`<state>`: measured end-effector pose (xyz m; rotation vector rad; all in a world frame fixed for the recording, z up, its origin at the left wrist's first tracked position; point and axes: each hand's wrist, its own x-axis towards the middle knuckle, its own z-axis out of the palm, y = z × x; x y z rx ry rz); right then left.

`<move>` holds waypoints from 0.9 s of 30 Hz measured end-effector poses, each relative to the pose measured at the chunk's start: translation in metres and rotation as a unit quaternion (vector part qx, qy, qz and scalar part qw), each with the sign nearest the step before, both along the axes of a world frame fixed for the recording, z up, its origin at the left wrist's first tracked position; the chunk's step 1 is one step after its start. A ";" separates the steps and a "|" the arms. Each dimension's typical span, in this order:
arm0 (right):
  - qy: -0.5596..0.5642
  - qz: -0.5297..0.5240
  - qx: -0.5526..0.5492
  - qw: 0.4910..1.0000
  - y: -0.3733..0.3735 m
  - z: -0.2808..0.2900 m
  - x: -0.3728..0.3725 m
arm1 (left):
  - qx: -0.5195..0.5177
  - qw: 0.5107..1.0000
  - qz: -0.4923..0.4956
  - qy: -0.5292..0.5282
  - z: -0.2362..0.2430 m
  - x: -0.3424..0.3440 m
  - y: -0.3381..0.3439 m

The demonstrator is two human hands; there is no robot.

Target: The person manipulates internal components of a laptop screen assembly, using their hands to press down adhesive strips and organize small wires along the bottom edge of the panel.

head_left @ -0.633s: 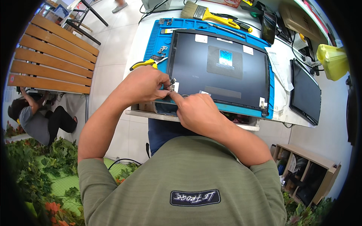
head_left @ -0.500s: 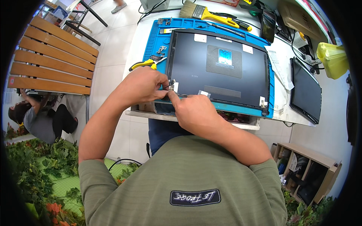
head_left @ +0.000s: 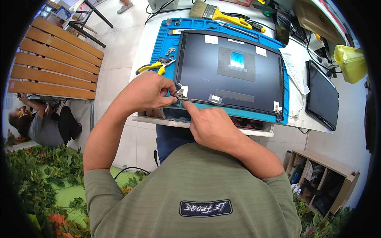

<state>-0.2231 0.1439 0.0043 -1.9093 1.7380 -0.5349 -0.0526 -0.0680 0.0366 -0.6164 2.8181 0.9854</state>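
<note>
A dark laptop display lid (head_left: 246, 85) lies on a blue repair mat (head_left: 158, 46). At its lower left corner sits a small metal hinge (head_left: 180, 94). My left hand (head_left: 152, 93) is closed in a pinch beside that hinge, seemingly on the end of a thin cable (head_left: 196, 100); the fingers partly hide it. This cable runs along the lid's near edge to a piece of clear tape with a white label (head_left: 215, 99). My right hand (head_left: 212, 123) holds nothing; its index finger stretches out to the edge by the cable, the other fingers loosely bent.
Yellow-handled pliers (head_left: 151, 67) and loose hinge parts (head_left: 170, 52) lie left of the lid. Beyond it are a brush (head_left: 206, 11), a screwdriver (head_left: 258, 27) and a phone (head_left: 282, 27). A black panel (head_left: 322, 95) rests at the right. Another person (head_left: 47, 123) is at far left.
My right hand has drawn back slightly from the corner, its index fingertip now a little right of the hinge. The hinge and cable show more. My left hand keeps its pinch.
</note>
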 end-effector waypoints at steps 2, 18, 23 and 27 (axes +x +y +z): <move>0.004 -0.001 0.008 1.000 -0.002 0.001 0.000 | 0.001 1.000 0.001 0.000 0.001 -0.001 0.000; 0.006 0.013 -0.004 1.000 -0.025 0.003 -0.008 | 0.004 0.999 0.025 -0.019 0.002 0.000 0.006; -0.021 -0.019 -0.008 1.000 -0.016 0.005 -0.017 | 0.013 0.999 0.032 -0.021 0.003 0.003 0.010; -0.008 -0.027 -0.039 0.999 -0.012 0.002 -0.016 | 0.011 0.999 0.033 -0.014 0.002 0.003 0.014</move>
